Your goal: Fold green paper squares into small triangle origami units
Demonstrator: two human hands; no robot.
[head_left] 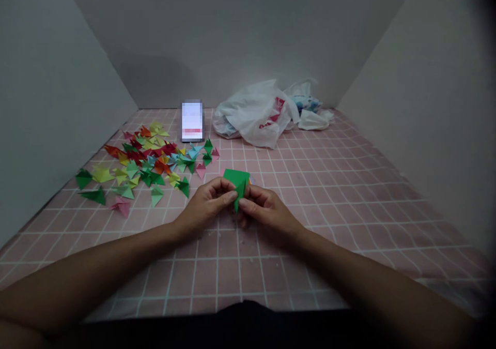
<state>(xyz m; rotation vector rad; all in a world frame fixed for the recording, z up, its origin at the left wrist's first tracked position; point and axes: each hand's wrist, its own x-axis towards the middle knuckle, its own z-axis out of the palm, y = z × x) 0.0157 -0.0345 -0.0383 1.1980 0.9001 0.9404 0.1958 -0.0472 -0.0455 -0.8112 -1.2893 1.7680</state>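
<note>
Between my two hands, low over the middle of the table, is a folded green origami paper [241,190] narrowing to a point at the bottom. My left hand [214,198] pinches its left side between thumb and fingers. From the right, my right hand [267,207] grips the lower part near the point. Just behind it shows a flat green paper square [232,174], with bits of pink and orange at its sides, seemingly a stack of sheets. Fingers hide part of both. To the left lie many small folded paper cranes [147,157] in red, yellow, green, blue and pink.
A phone [192,120] with a lit, blurred screen stands upright behind the cranes. Crumpled white plastic bags [259,112] lie against the back wall, with a white tissue [313,120] at their right. Pink checked cloth [349,194] covers the table; pale walls enclose three sides.
</note>
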